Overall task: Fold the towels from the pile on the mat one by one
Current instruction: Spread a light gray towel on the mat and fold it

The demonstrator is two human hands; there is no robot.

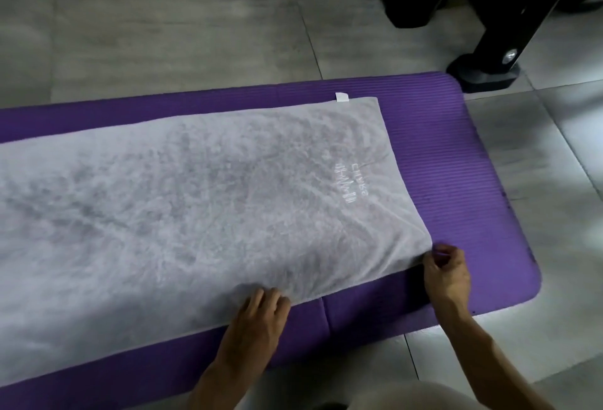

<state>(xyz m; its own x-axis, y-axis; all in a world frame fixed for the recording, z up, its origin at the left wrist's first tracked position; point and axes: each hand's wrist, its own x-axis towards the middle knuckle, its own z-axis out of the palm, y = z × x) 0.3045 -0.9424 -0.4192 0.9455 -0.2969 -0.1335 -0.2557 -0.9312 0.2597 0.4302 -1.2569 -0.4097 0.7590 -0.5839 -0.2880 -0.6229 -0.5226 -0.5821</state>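
Note:
A long grey towel lies spread flat along the purple ribbed mat, running off the left edge of the view. It has a white embroidered logo near its right end and a small white tag at the far edge. My right hand pinches the towel's near right corner. Along the near edge, further left, my left hand grips the towel's hem with curled fingers. No pile of other towels shows in this view.
Grey floor tiles surround the mat. A black metal frame with a bolted foot stands just beyond the mat's far right corner. My knee shows at the bottom edge.

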